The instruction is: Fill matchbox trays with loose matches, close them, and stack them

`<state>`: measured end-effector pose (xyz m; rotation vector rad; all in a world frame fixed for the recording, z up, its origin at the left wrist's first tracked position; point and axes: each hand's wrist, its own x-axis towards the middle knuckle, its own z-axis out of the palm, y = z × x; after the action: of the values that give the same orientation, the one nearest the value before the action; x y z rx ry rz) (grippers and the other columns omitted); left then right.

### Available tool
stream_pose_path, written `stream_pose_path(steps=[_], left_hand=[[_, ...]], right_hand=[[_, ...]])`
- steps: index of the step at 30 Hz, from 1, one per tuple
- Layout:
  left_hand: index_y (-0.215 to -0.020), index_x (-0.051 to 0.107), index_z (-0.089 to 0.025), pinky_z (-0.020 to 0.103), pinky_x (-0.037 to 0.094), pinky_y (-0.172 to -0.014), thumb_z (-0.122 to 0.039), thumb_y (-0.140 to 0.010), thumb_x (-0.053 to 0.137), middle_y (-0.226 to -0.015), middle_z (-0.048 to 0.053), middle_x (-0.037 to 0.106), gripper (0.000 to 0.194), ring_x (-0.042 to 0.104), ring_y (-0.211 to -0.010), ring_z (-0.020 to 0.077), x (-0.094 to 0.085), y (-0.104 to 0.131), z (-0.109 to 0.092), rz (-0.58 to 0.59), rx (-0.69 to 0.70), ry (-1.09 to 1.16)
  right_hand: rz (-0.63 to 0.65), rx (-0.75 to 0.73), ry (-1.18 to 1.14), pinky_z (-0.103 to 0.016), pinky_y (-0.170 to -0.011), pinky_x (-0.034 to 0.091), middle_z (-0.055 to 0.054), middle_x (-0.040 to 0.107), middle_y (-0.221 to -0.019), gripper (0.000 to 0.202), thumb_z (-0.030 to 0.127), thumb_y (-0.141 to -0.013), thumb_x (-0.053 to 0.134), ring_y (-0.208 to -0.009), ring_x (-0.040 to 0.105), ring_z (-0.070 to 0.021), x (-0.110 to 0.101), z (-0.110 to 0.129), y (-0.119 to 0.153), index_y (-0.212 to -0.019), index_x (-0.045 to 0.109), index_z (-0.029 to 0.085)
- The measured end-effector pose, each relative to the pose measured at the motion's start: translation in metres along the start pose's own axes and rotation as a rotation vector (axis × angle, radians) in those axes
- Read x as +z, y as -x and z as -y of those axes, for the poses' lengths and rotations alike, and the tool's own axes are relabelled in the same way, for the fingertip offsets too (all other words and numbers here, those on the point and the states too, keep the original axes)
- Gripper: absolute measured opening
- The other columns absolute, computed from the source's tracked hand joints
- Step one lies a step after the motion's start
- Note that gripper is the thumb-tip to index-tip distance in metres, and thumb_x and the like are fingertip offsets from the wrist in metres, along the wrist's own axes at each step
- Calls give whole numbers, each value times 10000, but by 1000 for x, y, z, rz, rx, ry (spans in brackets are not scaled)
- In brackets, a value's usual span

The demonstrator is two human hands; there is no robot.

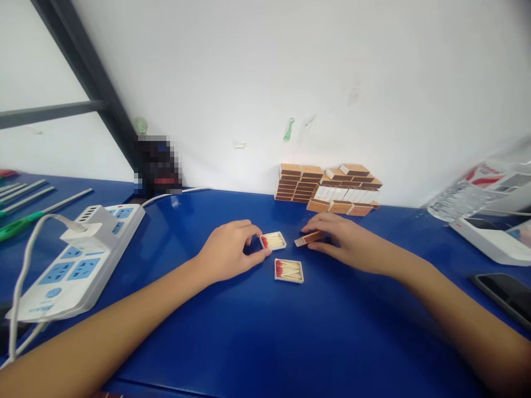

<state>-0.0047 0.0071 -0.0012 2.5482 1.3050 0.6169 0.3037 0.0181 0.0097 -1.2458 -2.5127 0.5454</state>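
Observation:
My left hand (233, 250) pinches the left end of a small white matchbox tray (274, 241) filled with red-tipped matches. Just in front of it, a second matchbox tray (289, 271), also holding red-headed matches, lies untouched on the blue table. On the right, my right hand (338, 239) grips a matchbox sleeve (309, 238) between thumb and fingers, its near end pointing toward the left hand. The sleeve's far end is hidden by the fingers; whether anything is inside it, I cannot tell.
Stacked matchboxes (298, 182) stand against the white wall, with more matchboxes (348, 190) beside them. At left lie a white power strip (97, 265) with a cable and green-handled tools (25, 224). A water bottle (477, 185), a white device (493, 240) and a phone (508, 296) are at right.

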Motion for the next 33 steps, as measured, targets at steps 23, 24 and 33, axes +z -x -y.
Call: stream_pose_path(steps=[23,24,33], left_hand=[[-1178,753,-240,272,531,-666,-465,-893,784,-902,3,779,364,649,-678,130,0,1,-2,-277,87,122],[-1177,754,-238,272,529,-663,-466,-893,784,-898,3,779,366,644,-671,130,0,2,-3,-281,89,116],[-1101,769,-239,268,514,-656,-457,-922,742,-891,10,776,283,635,-652,129,-2,2,-3,-219,134,49]], right_hand=[[-308,305,-848,-311,-577,492,-16,650,-726,480,604,-940,666,-596,580,-145,21,27,-11,-1135,717,169],[-319,309,-872,-309,-578,490,-16,647,-729,479,599,-940,668,-605,576,-145,22,27,-11,-1144,719,168],[-373,357,-1050,-314,-620,525,-69,701,-919,433,542,-934,704,-691,594,-147,30,30,-11,-1164,749,178]])
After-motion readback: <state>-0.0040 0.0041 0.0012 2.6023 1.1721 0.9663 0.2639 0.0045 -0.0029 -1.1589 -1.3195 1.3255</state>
